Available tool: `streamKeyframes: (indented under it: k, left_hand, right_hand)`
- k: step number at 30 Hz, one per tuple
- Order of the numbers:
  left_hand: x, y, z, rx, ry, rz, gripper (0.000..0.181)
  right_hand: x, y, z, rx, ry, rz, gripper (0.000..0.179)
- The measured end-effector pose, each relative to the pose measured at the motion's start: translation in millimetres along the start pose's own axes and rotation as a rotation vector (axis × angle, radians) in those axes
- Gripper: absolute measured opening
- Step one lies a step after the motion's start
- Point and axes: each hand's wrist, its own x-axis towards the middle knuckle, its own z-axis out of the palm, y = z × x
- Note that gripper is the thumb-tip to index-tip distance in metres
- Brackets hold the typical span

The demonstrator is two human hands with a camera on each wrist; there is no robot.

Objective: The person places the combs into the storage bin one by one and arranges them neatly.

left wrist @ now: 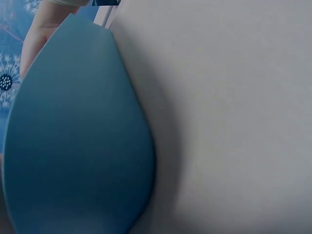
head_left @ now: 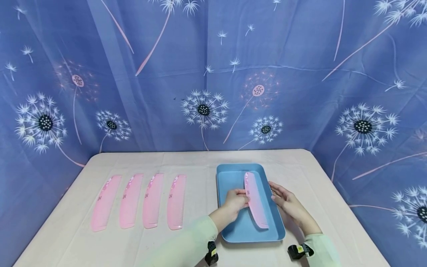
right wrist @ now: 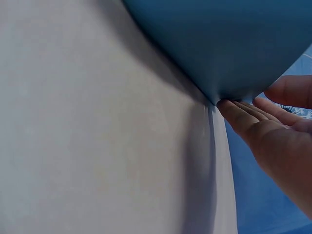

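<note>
A pink comb [head_left: 256, 204] is pinched at its spine by my left hand [head_left: 235, 202], over the blue tray [head_left: 237, 231]. The comb slants, its toothed edge facing right. My right hand [head_left: 293, 205] touches the tray's right side with its fingers extended along the wall. In the right wrist view those fingers [right wrist: 243, 119] lie against the tray's outer wall [right wrist: 234, 53], the thumb near its rim. The left wrist view shows mostly the tray's outer side [left wrist: 78, 131]; the left hand's grip is hidden there.
Several more pink combs lie in a row on the left of the table, among them the leftmost comb [head_left: 106, 204] and the one nearest the tray [head_left: 176, 202]. The pale cloth-covered table [head_left: 200, 159] meets a blue dandelion-print curtain [head_left: 160, 111] behind and at both sides.
</note>
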Motion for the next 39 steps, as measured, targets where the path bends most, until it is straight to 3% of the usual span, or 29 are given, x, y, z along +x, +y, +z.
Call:
streamKeyframes:
  k: [15, 23, 39]
  left_hand:
    - [5.2, -7.5, 16.6, 0.001, 0.039, -0.011, 0.028]
    - [8.0, -7.0, 20.5, 0.026, 0.072, 0.027, 0.036]
    - [5.4, -6.4, 23.8, 0.083, 0.071, 0.047, 0.024]
  right_hand:
    - [0.2, 0, 1, -0.01, 0.001, -0.003, 0.054]
    - [1.2, 2, 0, -0.029, -0.01, -0.017, 0.055]
    - [1.8, 2, 0, -0.028, 0.016, 0.015, 0.054]
